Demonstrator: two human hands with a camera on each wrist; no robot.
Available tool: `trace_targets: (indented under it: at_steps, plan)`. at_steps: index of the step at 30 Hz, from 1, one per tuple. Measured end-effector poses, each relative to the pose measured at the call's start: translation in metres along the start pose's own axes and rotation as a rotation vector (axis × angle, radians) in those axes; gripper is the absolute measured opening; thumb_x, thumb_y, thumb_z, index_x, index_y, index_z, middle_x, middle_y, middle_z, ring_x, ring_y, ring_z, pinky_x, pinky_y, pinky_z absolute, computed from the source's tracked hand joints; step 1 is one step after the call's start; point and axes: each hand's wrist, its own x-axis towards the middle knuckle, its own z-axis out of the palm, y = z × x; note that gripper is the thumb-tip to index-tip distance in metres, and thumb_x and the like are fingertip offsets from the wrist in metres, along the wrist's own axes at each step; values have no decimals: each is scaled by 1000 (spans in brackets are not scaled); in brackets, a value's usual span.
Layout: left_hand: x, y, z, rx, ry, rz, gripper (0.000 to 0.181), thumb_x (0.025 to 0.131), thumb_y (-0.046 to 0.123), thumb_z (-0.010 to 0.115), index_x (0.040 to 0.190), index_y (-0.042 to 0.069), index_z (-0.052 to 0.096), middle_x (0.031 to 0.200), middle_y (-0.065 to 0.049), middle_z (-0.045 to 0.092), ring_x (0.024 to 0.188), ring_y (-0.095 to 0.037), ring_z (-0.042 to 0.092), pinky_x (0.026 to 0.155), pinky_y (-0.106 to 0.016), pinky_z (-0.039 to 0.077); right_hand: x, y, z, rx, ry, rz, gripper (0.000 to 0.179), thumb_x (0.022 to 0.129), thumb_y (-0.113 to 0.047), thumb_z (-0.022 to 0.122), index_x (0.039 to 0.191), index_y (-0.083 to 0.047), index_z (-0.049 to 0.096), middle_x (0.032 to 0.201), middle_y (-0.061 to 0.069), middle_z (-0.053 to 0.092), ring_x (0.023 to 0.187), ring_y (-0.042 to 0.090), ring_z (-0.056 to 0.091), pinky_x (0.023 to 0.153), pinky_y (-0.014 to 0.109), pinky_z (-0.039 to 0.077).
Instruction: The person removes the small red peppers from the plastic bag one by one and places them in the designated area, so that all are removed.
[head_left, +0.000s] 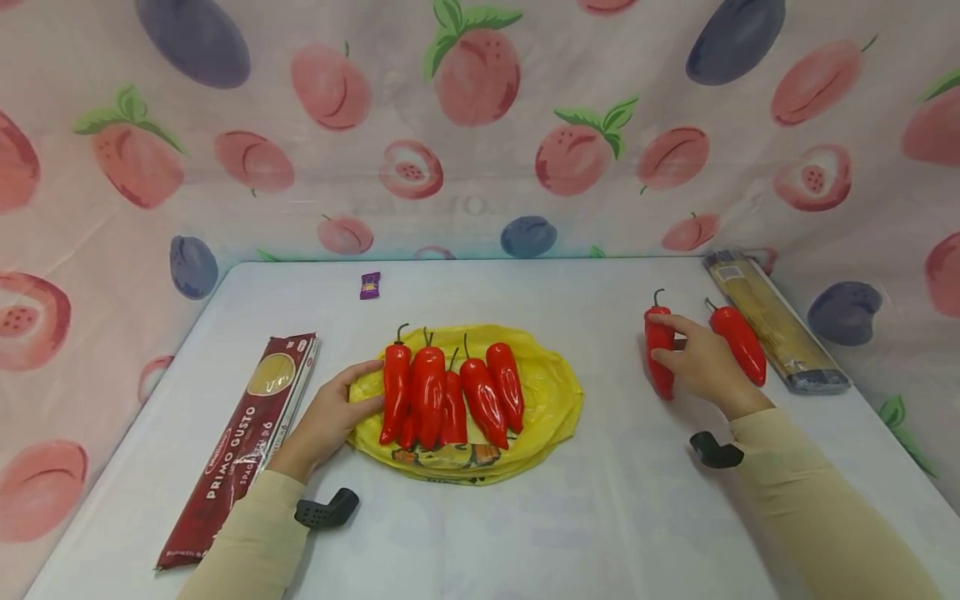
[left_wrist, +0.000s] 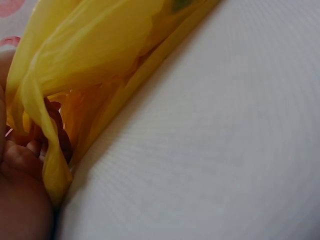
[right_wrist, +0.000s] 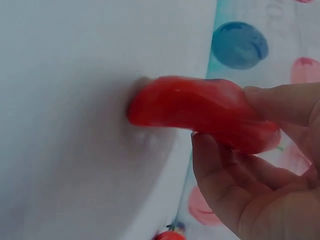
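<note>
My right hand (head_left: 693, 362) pinches a red chili pepper (head_left: 658, 354) between thumb and fingers, its stem pointing away. In the right wrist view the same pepper lies sideways across the picture, its tip close to the white surface. Another red pepper (head_left: 738, 342) rests just right of that hand. On the left, my left hand (head_left: 333, 417) holds the edge of a yellow plastic bag (head_left: 551, 400), fingers partly hidden by its folds (left_wrist: 100, 50). Several red peppers (head_left: 427, 392) lie side by side on the bag, stems away from me.
A red spaghetti packet (head_left: 247, 442) lies left of the left forearm. At the far right is a clear pack of spaghetti (head_left: 772, 321). A small purple wrapped sweet (head_left: 370, 286) sits near the back edge. Fruit-patterned cloth (head_left: 480, 167) hangs behind the white table (head_left: 562, 533).
</note>
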Motion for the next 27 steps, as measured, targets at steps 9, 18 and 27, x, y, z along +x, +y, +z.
trace_targets:
  at_steps: [9, 18, 27]
  plan:
    - [0, 0, 0, 10, 2, -7, 62, 95, 23, 68, 152, 21, 43, 152, -12, 39, 129, -32, 46, 94, -33, 53, 4, 13, -3, -2, 42, 36, 73, 97, -19, 64, 157, -6, 26, 143, 35, 37, 125, 55, 38, 83, 59, 55]
    - [-1, 1, 0, 14, 5, -3, 62, 95, 22, 68, 152, 20, 43, 152, -12, 40, 128, -32, 47, 93, -32, 53, 8, 26, -9, -46, 88, 45, 69, 97, -20, 64, 156, -6, 30, 140, 35, 38, 123, 55, 38, 84, 62, 54]
    - [0, 2, 0, -5, -4, 8, 62, 95, 23, 69, 152, 20, 43, 153, -12, 39, 129, -32, 46, 93, -32, 53, 14, 35, -13, -64, 132, 73, 66, 98, -18, 65, 154, -3, 34, 141, 34, 38, 124, 55, 36, 87, 66, 50]
